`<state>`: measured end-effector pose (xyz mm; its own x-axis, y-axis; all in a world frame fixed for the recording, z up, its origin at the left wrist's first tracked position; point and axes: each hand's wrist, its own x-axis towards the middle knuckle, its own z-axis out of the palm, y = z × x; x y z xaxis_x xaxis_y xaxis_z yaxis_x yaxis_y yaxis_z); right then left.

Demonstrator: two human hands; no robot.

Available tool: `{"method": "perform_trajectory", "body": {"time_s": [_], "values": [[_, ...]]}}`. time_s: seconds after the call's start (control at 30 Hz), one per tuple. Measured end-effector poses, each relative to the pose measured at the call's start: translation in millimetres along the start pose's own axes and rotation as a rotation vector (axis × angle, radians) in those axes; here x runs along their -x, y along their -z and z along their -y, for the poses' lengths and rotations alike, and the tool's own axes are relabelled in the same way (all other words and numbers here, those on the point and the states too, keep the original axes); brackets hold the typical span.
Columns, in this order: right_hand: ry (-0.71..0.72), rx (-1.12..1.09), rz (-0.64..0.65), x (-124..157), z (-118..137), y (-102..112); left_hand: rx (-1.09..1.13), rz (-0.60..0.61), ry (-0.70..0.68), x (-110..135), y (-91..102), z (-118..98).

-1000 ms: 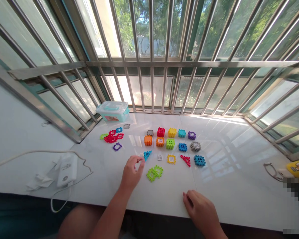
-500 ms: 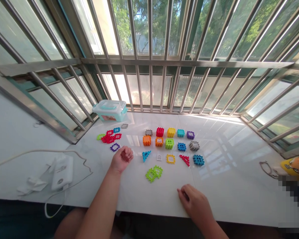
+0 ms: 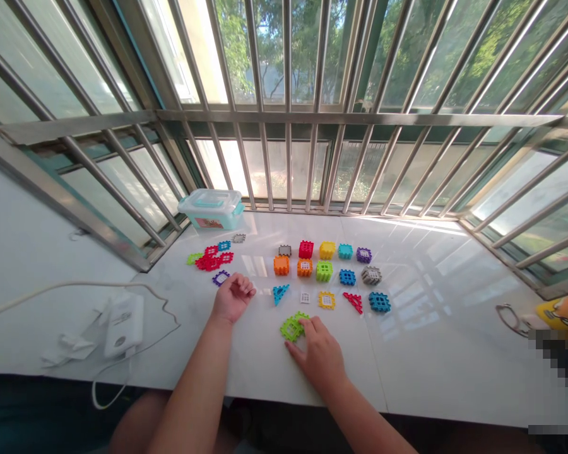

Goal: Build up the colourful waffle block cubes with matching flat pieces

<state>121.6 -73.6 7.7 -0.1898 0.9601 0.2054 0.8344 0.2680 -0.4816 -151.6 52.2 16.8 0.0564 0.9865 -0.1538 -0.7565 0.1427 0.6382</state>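
Fingers of right hand (image 3: 322, 354) at right side of overlapping green plates (image 3: 291, 327), low on white tabletop (image 3: 430, 359), nearer the front edge than the sorted rows. Thumb spread away from fingers, below the plates' lower edge; cannot tell if actually gripping. Left hand (image 3: 231, 299) loosely curled, just beside purple frame (image 3: 216, 280) and overlapping it in view; cannot tell if fully closed or holding anything.

Nearest row beyond the green plates, left to right: blue triangle (image 3: 279, 294), small white lattice (image 3: 305, 297), yellow square with white lattice centre (image 3: 326, 300), red triangle (image 3: 353, 302), dark blue stack (image 3: 379, 302).

Middle row: orange block (image 3: 281, 265), orange stack with white lattice top (image 3: 305, 268), lime stack (image 3: 324, 272), mid-blue stack (image 3: 347, 277), grey stack (image 3: 372, 275).

Back row: small grey stack (image 3: 284, 251), red stack (image 3: 306, 250), yellow stack (image 3: 327, 250), light-blue stack (image 3: 345, 251), purple stack (image 3: 364, 255).

Left of the rows: loose red plates (image 3: 208, 262) in an overlapping heap, lime plate (image 3: 194, 258) at its left. Behind, near the window bars: turquoise box (image 3: 215, 217), clear lid on. Far left: white power unit (image 3: 124, 325) with cable attached.
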Motion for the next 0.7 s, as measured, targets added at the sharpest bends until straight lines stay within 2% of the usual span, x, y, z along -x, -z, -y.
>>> {"method": "perform_trajectory", "body": {"time_s": [0.17,0.37,0.47,0.7], "values": [[0.011,-0.018,-0.058,8.0,-9.3,10.6,-0.01,-0.005,-0.009,1.2,-2.7,-0.9],[-0.156,0.141,-0.192,29.0,-49.3,31.9,-0.015,-0.005,-0.004,0.6,-3.1,-0.7],[-0.163,0.189,-0.235,36.4,-62.7,37.8,-0.031,-0.01,-0.011,0.1,-2.6,-0.1],[-0.183,0.212,-0.207,33.9,-62.7,35.3,-0.033,-0.011,-0.02,0.5,-2.7,1.4]]}}
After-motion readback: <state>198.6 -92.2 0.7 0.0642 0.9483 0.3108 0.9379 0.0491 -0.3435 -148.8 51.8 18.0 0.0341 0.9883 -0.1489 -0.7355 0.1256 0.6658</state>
